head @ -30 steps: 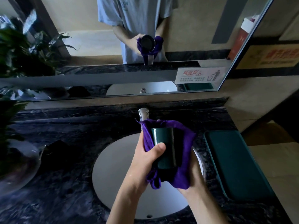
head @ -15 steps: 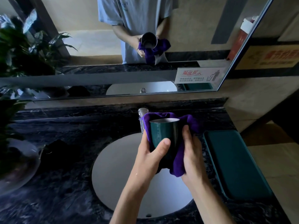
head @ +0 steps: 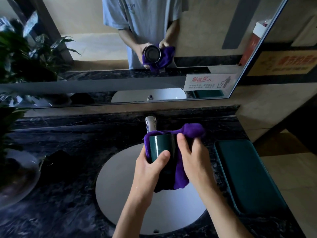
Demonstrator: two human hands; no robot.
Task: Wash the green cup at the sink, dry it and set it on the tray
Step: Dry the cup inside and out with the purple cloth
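Note:
The dark green cup [head: 160,146] is held above the white sink basin [head: 118,182], its mouth tipped away from me. My left hand [head: 151,167] grips the cup's lower body, thumb across its front. A purple cloth [head: 192,130] wraps the cup's back and right side. My right hand [head: 192,158] presses that cloth against the cup's right side, fingers over the fabric. A green tray [head: 247,176] lies on the counter to the right of the sink.
A chrome faucet [head: 151,124] stands just behind the cup. The dark marble counter [head: 68,194] surrounds the basin. A glass bowl with a plant [head: 17,176] sits at far left. The mirror [head: 120,48] ahead reflects a person holding the cup.
My right hand has slid up the cup's right side with the cloth. The cloth has bunched higher behind the rim. The left hand keeps its grip.

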